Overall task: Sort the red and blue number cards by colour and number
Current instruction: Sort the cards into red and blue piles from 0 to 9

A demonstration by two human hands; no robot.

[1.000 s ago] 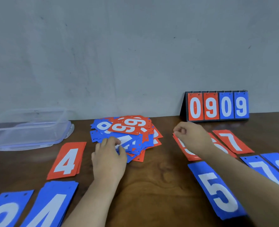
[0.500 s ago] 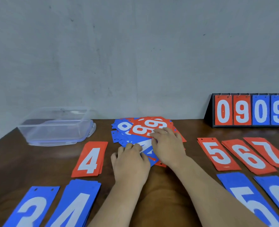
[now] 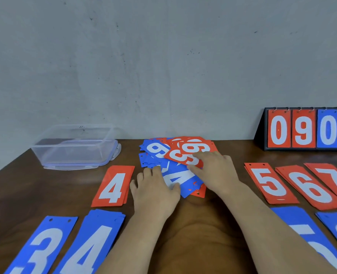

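Drawing from the mixed pile (image 3: 156,151): right grip (image 3: 215,173) spread flat on it, left grip (image 3: 155,191) curled at its blue 4 card (image 3: 182,178), whether clamped I cannot tell. Next, that card likely slides free onto the blue 4 stack (image 3: 93,244), near-left of the pile.

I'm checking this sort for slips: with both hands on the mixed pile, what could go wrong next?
1. The left hand rests on a blue 4 card. The red 4 stack lies right beside it, so the card might land there instead of on the blue 4 stack.
2. The right hand presses on the loose mixed pile, so pulling one card out could drag others along.
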